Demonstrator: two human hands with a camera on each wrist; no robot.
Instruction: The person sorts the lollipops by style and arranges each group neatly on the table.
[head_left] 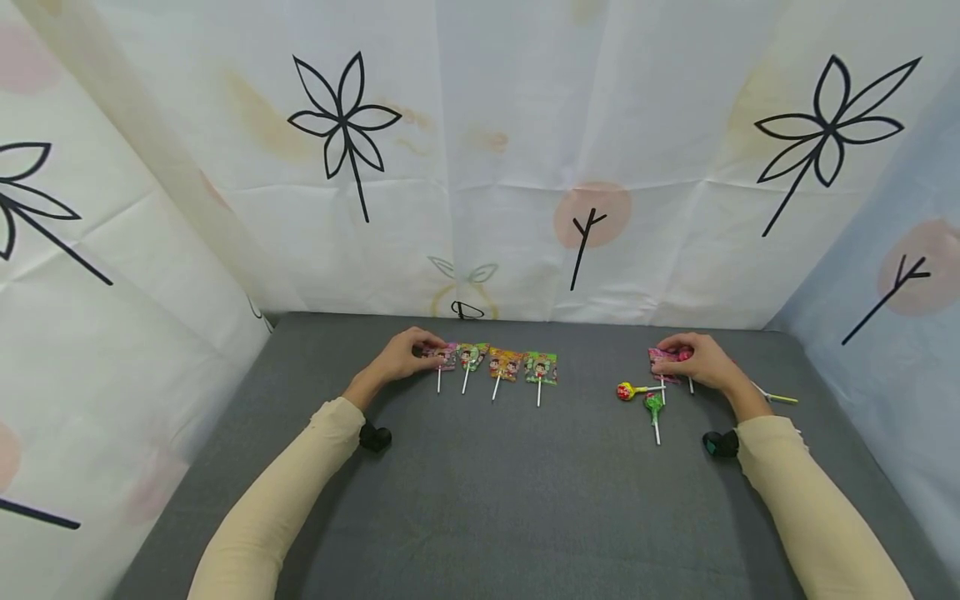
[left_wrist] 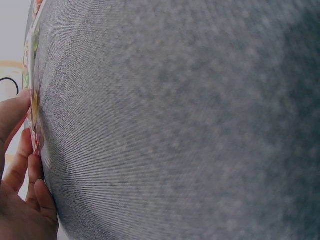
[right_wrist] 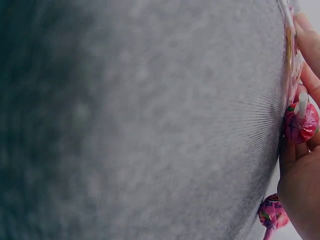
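Note:
At the left end of a row of flat-wrapped lollipops, my left hand [head_left: 408, 354] pinches the pink-wrapped lollipop [head_left: 447, 357] by its wrapper, its white stick pointing toward me. Thumb and fingers meet the wrapper's edges in the left wrist view. Beside it lie a green lollipop [head_left: 472, 356], an orange lollipop [head_left: 505, 364] and another green lollipop [head_left: 540, 367]. On the right, my right hand [head_left: 705, 362] holds a flat pink-wrapped lollipop [head_left: 660, 358] between thumb and fingers. A round pink lollipop [right_wrist: 301, 127] sits under that hand, partly covered by it.
Just in front of the right hand lie a round red-and-yellow lollipop [head_left: 626, 391] and a round green lollipop [head_left: 654, 403]. A yellow-green stick [head_left: 783, 399] shows beyond the right wrist. Another round pink lollipop [right_wrist: 273, 211] lies near that hand. Patterned curtains [head_left: 510, 125] border the grey table [head_left: 480, 500].

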